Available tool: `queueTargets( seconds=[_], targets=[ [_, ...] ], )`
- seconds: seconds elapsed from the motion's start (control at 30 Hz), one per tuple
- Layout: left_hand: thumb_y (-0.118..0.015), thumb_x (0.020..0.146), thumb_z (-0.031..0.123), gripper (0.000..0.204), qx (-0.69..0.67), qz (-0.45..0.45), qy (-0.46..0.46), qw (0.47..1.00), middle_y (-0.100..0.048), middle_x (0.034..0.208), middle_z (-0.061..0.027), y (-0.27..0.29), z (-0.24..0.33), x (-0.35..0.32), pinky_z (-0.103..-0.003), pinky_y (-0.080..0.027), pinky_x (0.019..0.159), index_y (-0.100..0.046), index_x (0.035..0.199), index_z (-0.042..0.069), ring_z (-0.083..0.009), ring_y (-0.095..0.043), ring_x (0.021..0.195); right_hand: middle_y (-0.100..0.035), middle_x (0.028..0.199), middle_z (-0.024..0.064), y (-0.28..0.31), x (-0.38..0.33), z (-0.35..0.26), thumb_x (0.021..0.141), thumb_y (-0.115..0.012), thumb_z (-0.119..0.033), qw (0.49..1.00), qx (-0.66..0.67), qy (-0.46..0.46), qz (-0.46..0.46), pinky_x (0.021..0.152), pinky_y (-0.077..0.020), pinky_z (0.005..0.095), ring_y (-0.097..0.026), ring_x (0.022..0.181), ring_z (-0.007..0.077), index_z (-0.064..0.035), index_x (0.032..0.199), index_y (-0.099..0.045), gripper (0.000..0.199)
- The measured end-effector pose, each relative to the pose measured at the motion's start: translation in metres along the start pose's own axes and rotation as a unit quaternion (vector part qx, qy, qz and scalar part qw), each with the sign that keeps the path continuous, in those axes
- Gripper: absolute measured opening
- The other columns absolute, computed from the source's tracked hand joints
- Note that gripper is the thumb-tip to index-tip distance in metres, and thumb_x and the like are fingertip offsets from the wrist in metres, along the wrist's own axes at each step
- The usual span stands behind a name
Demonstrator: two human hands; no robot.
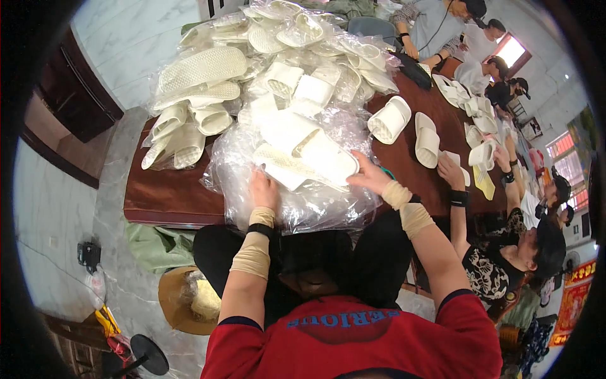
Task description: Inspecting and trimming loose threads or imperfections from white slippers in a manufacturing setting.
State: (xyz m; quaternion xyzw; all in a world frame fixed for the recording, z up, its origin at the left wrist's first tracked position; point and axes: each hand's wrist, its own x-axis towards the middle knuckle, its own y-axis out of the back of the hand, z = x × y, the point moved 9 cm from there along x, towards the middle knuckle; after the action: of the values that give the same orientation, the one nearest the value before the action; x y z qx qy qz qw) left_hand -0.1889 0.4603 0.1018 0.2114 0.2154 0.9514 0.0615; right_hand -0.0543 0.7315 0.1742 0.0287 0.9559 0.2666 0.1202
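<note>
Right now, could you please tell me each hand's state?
Left hand: at the clear plastic bag; grip cannot be told.
Right hand: closed on a white slide slipper.

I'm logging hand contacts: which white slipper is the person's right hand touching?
The rightmost slipper amid the clear plastic nearest the person: its end meets the right hand; its textured neighbour lies nearer the left hand.

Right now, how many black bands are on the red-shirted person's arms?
2: left band across tan wrap near the left hand; right band, partly hidden, near the right hand.

slippers: matt, rubbery, dimpled insoles | bags: glossy, clear plastic | tabletop: smooth, semi-glossy
</note>
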Motion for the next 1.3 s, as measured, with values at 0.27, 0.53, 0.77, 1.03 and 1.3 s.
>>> queueTargets(
  seconds=[0.27, 0.53, 0.77, 1.03, 1.3],
  targets=[
    [-0.061, 0.079, 0.006, 0.035, 0.049, 0.010, 0.005, 0.999, -0.059, 0.113, -0.0270, -0.001, -0.002, 0.002, -0.047, -0.044, 0.095, -0.060, 0.112, -0.003, -0.0437, -0.054, 0.106, -0.030, 0.147, 0.0254, -0.032, -0.022, -0.073, 0.077, -0.070, -0.029, 0.861, -0.450, 0.153, 0.181, 0.111, -0.0298, 0.0459, -0.035, 0.133, 0.0408, -0.0088, 0.150, -0.023, 0.089],
    [-0.062, 0.080, 0.010, 0.026, 0.032, -0.016, 0.032, 0.999, -0.060, 0.110, -0.0256, -0.010, -0.014, 0.000, -0.046, -0.044, 0.094, -0.064, 0.103, -0.003, -0.0422, -0.055, 0.105, -0.025, 0.149, 0.0284, -0.057, 0.005, -0.048, 0.079, -0.065, -0.035, 0.917, -0.392, 0.064, 0.036, 0.110, -0.0283, 0.0569, -0.024, 0.140, 0.0434, -0.0144, 0.152, -0.013, 0.092],
    [-0.058, 0.084, 0.008, 0.026, 0.056, 0.029, 0.004, 0.998, -0.060, 0.106, -0.0250, -0.001, -0.002, 0.000, -0.047, -0.044, 0.093, -0.060, 0.109, -0.001, -0.0418, -0.055, 0.104, -0.045, 0.136, 0.0190, -0.033, 0.026, -0.043, 0.083, -0.064, -0.025, 0.905, -0.406, 0.087, 0.094, 0.091, -0.0475, 0.0466, -0.049, 0.120, 0.0370, -0.0154, 0.140, -0.041, 0.063],
    [-0.054, 0.089, 0.007, 0.029, -0.169, -0.012, 0.104, 0.980, -0.062, 0.113, -0.0207, 0.002, -0.023, 0.010, -0.040, -0.046, 0.092, -0.057, 0.118, 0.000, -0.0346, -0.057, 0.110, -0.063, 0.110, 0.0200, 0.017, 0.021, -0.086, 0.087, -0.063, -0.032, 0.913, -0.341, 0.129, 0.182, 0.084, -0.0480, 0.0448, -0.061, 0.099, 0.0373, -0.0068, 0.119, -0.057, 0.041],
    [-0.045, 0.099, 0.032, 0.057, -0.610, -0.168, 0.144, 0.761, -0.040, 0.147, -0.0163, 0.019, -0.002, 0.037, -0.038, -0.030, 0.113, -0.031, 0.147, 0.003, -0.0269, -0.038, 0.138, -0.063, 0.111, 0.0102, 0.005, -0.023, -0.055, 0.082, -0.067, -0.023, 0.877, -0.423, 0.213, 0.084, 0.088, -0.0452, 0.0404, -0.057, 0.106, 0.0294, -0.0130, 0.118, -0.060, 0.038]
  ],
)
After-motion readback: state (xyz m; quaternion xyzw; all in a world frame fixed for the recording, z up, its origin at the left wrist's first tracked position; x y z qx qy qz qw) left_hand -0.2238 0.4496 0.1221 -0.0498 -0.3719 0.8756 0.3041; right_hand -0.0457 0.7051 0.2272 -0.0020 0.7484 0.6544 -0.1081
